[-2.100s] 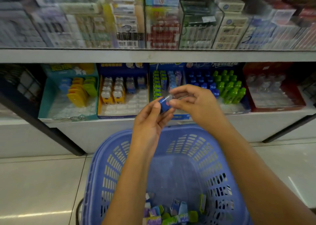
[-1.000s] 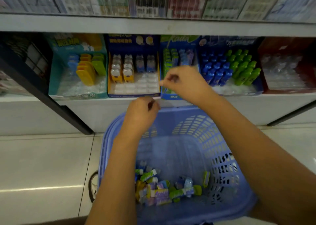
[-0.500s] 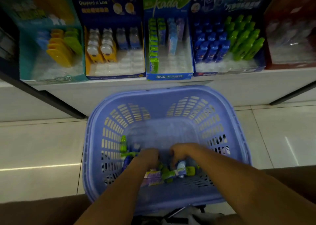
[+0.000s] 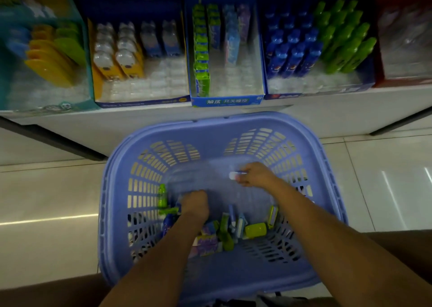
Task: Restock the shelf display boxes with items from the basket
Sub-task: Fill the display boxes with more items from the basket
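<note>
Basket [image 4: 210, 122]: top open; slotted walls close in outboard of the left hand [image 4: 195, 202] and the right hand [image 4: 254, 177], which pinches a small pale-tipped item [image 4: 233, 175].
Basket floor [image 4: 205, 178]: bare between and ahead of the hands; loose packets [image 4: 224, 234] crowd it behind them, around the left wrist.
Shelf [image 4: 140, 122] beyond the far rim: display boxes [image 4: 140, 100] side by side.
Middle box [image 4: 226, 101]: green packs [image 4: 201, 49] fill its left row to the front; the front to their right appears unfilled, though blur obscures it.
Bottle box [image 4: 315, 93], ahead of the right hand: bottles [image 4: 292, 52] stand at the back, front strip free.
</note>
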The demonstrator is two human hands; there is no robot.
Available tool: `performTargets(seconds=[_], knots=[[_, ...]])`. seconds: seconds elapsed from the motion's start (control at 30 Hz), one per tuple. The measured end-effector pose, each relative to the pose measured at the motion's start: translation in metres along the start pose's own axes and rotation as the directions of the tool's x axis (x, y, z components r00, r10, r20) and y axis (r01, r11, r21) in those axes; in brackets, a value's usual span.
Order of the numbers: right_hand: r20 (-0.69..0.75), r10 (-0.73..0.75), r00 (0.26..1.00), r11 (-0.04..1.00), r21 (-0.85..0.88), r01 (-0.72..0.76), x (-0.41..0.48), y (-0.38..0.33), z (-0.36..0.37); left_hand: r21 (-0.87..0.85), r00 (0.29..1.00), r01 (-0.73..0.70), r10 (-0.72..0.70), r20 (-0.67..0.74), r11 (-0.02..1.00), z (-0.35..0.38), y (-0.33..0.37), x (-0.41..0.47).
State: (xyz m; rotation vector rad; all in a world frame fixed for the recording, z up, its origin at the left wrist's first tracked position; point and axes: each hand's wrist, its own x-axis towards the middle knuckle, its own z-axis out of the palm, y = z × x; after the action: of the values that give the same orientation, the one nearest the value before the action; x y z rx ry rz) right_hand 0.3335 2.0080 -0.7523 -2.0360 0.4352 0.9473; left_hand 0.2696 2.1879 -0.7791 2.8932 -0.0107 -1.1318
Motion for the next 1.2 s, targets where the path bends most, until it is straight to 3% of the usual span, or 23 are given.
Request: performTargets(seconds=[0.07,0.13,0.2,0.3,0.33,0.4,0.5,0.57,0.73,0.87,0.93,1.03,1.1,1.2], knots=[[0.098,0.009,0.995,0.953,0.3,-0.038,-0.009,-0.013,-0.012,-0.262,1.0,0.021,-0.026,-0.013,0.965,-0.007,-0.002,0.004],[0.218,-0.042,0.975,0.877,0.475,-0.069,-0.023,-0.03,-0.023,-0.59,0.996,-0.013,-0.039,-0.077,0.808,-0.022,-0.003,0.006],[0.271,-0.13,0.954,0.785,0.616,-0.069,-0.04,-0.048,-0.031,-0.846,0.991,-0.054,-0.076,-0.11,0.53,-0.043,-0.001,0.004],[0.249,-0.306,0.919,0.718,0.695,0.051,-0.064,-0.068,-0.042,-0.993,0.999,-0.021,-0.026,-0.018,-0.113,-0.081,0.005,-0.005],[0.257,-0.37,0.893,0.716,0.692,0.097,-0.071,-0.074,-0.045,-0.966,1.0,-0.011,0.017,-0.016,-0.258,-0.095,0.005,-0.01],[0.244,-0.471,0.848,0.726,0.654,0.215,-0.087,-0.087,-0.05,-0.922,0.992,0.028,0.124,-0.022,-0.387,-0.124,0.001,-0.023],[0.114,-0.589,0.8,0.718,0.527,0.454,-0.108,-0.11,-0.053,-0.91,0.955,0.049,0.285,-0.077,-0.412,-0.157,-0.01,-0.049],[-0.002,-0.652,0.759,0.674,0.456,0.58,-0.123,-0.128,-0.055,-0.925,0.945,-0.027,0.293,-0.148,-0.38,-0.176,-0.018,-0.064],[-0.357,-0.751,0.555,0.531,0.172,0.83,-0.15,-0.189,-0.065,-0.872,0.935,-0.3,0.064,-0.35,-0.388,-0.214,-0.04,-0.091],[-0.424,-0.823,0.378,0.504,-0.237,0.831,-0.143,-0.248,-0.06,-0.836,0.897,-0.442,-0.183,-0.403,-0.325,-0.226,-0.058,-0.102],[-0.34,-0.849,0.405,0.525,-0.452,0.721,-0.127,-0.276,-0.057,-0.816,0.888,-0.456,-0.248,-0.388,-0.356,-0.228,-0.065,-0.102],[-0.182,-0.811,0.556,0.497,-0.716,0.49,-0.101,-0.299,-0.059,-0.777,0.906,-0.42,-0.271,-0.326,-0.469,-0.233,-0.072,-0.101],[-0.156,-0.807,0.569,0.483,-0.728,0.487,-0.092,-0.302,-0.06,-0.75,0.903,-0.427,-0.282,-0.324,-0.506,-0.235,-0.077,-0.099],[-0.165,-0.828,0.536,0.47,-0.727,0.501,-0.086,-0.303,-0.06,-0.758,0.858,-0.511,-0.292,-0.423,-0.405,-0.232,-0.081,-0.094]])
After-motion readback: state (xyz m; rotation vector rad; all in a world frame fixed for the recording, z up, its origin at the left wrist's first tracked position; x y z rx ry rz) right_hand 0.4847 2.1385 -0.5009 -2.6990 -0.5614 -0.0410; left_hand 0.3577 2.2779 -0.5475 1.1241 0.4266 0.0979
